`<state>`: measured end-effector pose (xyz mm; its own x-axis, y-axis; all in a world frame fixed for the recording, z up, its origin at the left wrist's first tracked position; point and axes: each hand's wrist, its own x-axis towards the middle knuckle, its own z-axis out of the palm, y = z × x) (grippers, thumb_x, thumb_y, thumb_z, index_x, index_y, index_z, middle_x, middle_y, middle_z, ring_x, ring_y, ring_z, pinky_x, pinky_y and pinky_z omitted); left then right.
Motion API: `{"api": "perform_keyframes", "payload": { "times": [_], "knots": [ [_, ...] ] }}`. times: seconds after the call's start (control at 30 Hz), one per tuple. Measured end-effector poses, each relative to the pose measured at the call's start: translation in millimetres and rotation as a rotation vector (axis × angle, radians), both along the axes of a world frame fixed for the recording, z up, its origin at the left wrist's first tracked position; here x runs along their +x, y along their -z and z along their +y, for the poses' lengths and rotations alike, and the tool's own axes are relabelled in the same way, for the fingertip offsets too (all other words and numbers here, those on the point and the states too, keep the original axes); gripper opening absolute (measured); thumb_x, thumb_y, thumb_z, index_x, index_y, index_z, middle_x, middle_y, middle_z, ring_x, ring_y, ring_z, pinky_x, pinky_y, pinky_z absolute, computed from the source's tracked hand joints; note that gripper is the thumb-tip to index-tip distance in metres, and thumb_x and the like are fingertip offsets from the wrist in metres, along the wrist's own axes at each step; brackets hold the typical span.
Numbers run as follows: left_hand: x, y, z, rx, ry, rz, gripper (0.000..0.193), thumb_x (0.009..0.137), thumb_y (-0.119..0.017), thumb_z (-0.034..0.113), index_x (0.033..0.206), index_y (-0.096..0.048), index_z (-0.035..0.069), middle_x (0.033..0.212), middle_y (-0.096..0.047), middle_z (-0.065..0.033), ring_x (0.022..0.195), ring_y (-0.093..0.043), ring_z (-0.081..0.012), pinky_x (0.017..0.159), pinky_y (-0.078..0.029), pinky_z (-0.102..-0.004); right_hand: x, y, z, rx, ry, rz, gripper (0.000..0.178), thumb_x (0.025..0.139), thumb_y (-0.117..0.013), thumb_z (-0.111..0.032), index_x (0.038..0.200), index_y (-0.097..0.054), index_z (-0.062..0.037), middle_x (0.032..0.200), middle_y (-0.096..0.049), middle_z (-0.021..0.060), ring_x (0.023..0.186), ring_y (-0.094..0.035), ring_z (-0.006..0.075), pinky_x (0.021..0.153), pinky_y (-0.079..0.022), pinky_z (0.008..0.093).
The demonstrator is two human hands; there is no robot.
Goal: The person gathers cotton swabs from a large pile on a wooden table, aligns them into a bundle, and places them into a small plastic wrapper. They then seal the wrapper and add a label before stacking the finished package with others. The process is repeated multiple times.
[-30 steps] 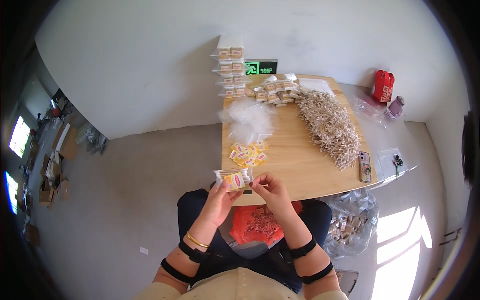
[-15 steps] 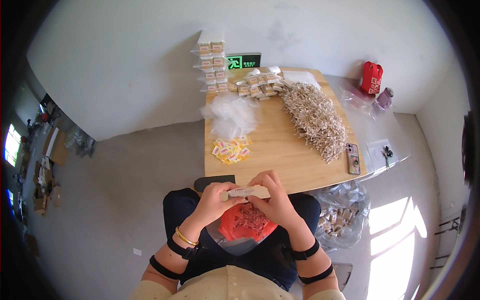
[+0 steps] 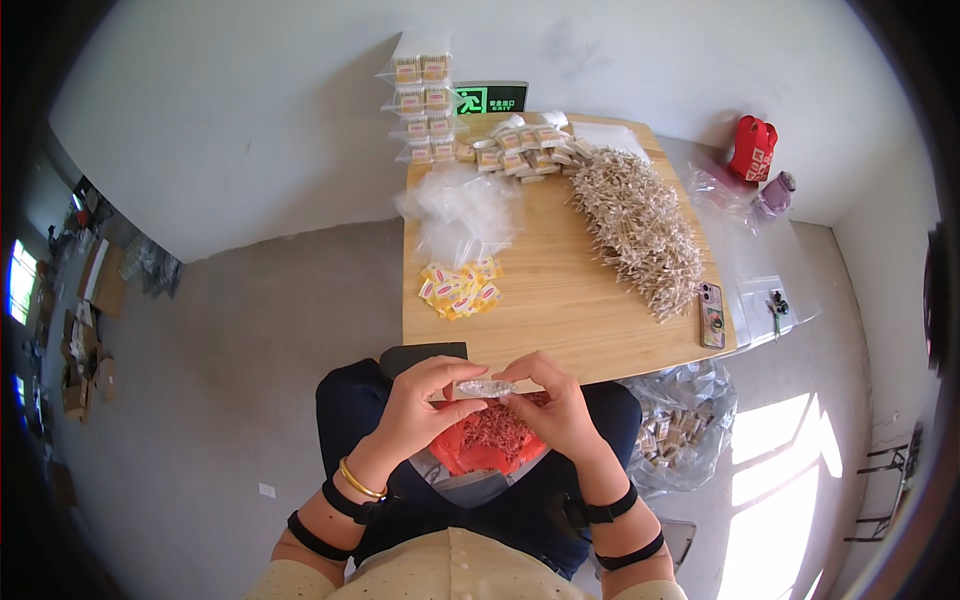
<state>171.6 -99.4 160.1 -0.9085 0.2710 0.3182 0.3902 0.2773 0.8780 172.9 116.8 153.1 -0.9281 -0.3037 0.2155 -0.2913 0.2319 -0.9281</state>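
Observation:
Between my two hands, above my lap, is a small pack of cotton swabs (image 3: 486, 388), its white tips facing up at me. My left hand (image 3: 425, 402) grips one end with thumb and fingers. The other end is pinched by my right hand (image 3: 552, 405). Below them, a red plastic bag (image 3: 462, 452) on my lap holds loose swabs that look reddish. On the table (image 3: 540, 280) ahead lie yellow printed cards (image 3: 460, 290), a heap of clear plastic bags (image 3: 462, 212) and a big pile of loose cotton swabs (image 3: 640, 230).
Filled packs (image 3: 520, 150) lie at the table's back, beside a tall stack of bagged packs (image 3: 424, 100). A phone (image 3: 712, 315) rests at the right edge. On the floor, a clear bag (image 3: 690, 420) holds more packs. A red bag (image 3: 752, 148) and purple bottle (image 3: 776, 193) stand far right.
The pack has been turned between my hands, so its white swab tips now show more fully. Both hands keep hold of it. My view has shifted slightly.

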Motion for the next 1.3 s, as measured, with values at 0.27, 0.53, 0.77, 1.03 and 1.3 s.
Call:
{"api": "perform_keyframes", "payload": {
  "times": [0.27,0.53,0.77,1.03,1.3],
  "knots": [
    [-8.9,41.7,-12.6,0.210,-0.042,-0.414,0.022,0.094,-0.075,0.013,0.112,-0.073,0.001,0.078,-0.069,0.0002,0.064,-0.058,-0.0013,0.059,-0.043,-0.0181,-16.4,14.7,-11.5,-0.045,0.037,-0.027,0.025,0.084,-0.078,-0.004,0.108,-0.071,-0.0026,0.099,-0.069,0.0108,0.093,-0.065,0.0244,0.085,-0.052,0.0346],
    [-25.5,62.8,-6.3,0.453,-0.038,-0.571,0.023,0.099,-0.070,0.018,0.110,-0.072,-0.002,0.092,-0.074,-0.0042,0.068,-0.065,-0.0061,0.055,-0.045,-0.0168,-34.3,59.9,-18.8,-0.188,0.098,-0.319,0.020,0.095,-0.072,-0.015,0.111,-0.074,-0.0028,0.100,-0.071,0.0055,0.096,-0.063,0.0149,0.088,-0.050,0.0313],
    [-32.1,77.4,-8.5,0.378,-0.100,-0.555,0.024,0.100,-0.069,0.022,0.109,-0.073,0.000,0.089,-0.074,-0.0037,0.070,-0.069,-0.0076,0.053,-0.041,-0.0178,-45.7,86.0,-23.5,-0.279,0.106,-0.427,0.018,0.099,-0.067,-0.011,0.112,-0.072,0.0016,0.102,-0.073,0.0054,0.096,-0.066,0.0122,0.093,-0.051,0.0301],
    [-37.5,122.4,-6.6,0.488,-0.109,-0.568,0.013,0.099,-0.069,0.014,0.097,-0.060,0.006,0.111,-0.075,-0.0115,0.087,-0.074,-0.0136,0.066,-0.051,-0.0217,-55.7,129.1,-27.9,-0.266,0.148,-0.446,0.012,0.098,-0.069,-0.008,0.106,-0.068,0.0004,0.101,-0.073,0.0065,0.094,-0.065,0.0114,0.088,-0.051,0.0276],
    [-38.2,151.7,-10.5,0.456,-0.098,-0.632,0.019,0.098,-0.068,0.008,0.091,-0.052,0.007,0.115,-0.074,-0.0140,0.090,-0.074,-0.0130,0.067,-0.052,-0.0213,-50.4,157.6,-30.4,-0.197,0.151,-0.437,0.017,0.091,-0.078,-0.016,0.096,-0.065,-0.0060,0.089,-0.062,-0.0014,0.083,-0.058,0.0085,0.073,-0.047,0.0268]
  ]
}}
